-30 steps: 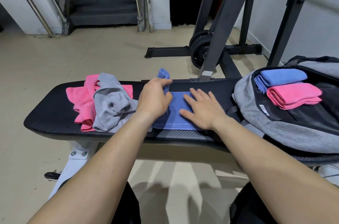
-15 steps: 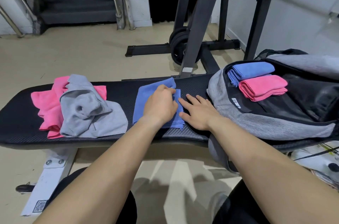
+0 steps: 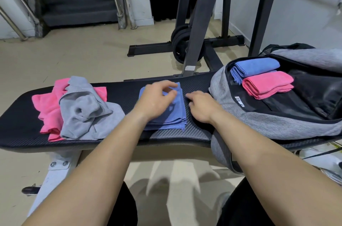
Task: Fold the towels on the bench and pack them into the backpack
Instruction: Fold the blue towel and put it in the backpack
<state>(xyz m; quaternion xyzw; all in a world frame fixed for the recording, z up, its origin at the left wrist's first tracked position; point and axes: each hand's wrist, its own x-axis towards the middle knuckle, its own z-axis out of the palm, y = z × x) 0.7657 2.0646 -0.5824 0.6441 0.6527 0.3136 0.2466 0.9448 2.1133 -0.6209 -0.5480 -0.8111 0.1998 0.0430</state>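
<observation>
On the surface (image 3: pixel 118 92) just left of the backpack (image 3: pixel 277 125), the left grip (image 3: pixel 157 101) pinches the folded blue towel (image 3: pixel 175 117), the right grip (image 3: pixel 201 109) curled beside it, hold unclear; folding looks done, so next comes lifting it intact into the backpack.

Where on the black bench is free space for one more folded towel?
One bare strip of the black padded bench lies between the crumpled grey towel and the folded blue towel. The bench's left end, beyond the crumpled pink towel, is bare too. Crowded: the narrow gap before the grey backpack, where the right hand is.
</observation>
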